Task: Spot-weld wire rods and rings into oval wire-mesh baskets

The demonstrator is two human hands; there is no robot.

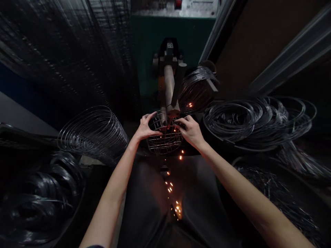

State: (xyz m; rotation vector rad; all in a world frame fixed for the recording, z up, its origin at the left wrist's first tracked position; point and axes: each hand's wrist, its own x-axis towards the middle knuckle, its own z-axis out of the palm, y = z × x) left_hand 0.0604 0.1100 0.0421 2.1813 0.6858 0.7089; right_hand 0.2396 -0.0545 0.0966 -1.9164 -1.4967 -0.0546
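A green machine body (pixel 152 51) fills the back of the dim workshop scene, a grey panel with a red button (pixel 178 3) at its top edge and a blurred curtain of dark wire mesh (pixel 72 51) hanging to its left. Heaps of loose wire rings (pixel 256 120) spread across the right side of the bench, with a tangle of short wire offcuts (pixel 279 196) below them near the right forearm. On the left lies a long coil of stacked rings (pixel 95 132) on its side, and beneath it a darker pile of hoops (pixel 38 199) sits in shadow. Another bundle of rings (pixel 196 88) hangs just right of the machine's pale cylindrical arm (pixel 170 88), which slants down to an electrode tip meeting a small round wire basket (pixel 165 139) at the centre of the frame. The left hand (pixel 146 127) grips the basket's left rim, fingers curled over the top wire and thumb below. The right hand (pixel 190 131) clasps the opposite rim, fingers closed over it close beside the electrode. The basket is held between the 2 hands, directly under the arm's tip. Orange sparks (pixel 170 187) scatter down from the basket over a dark apron (pixel 144 206) in the foreground.
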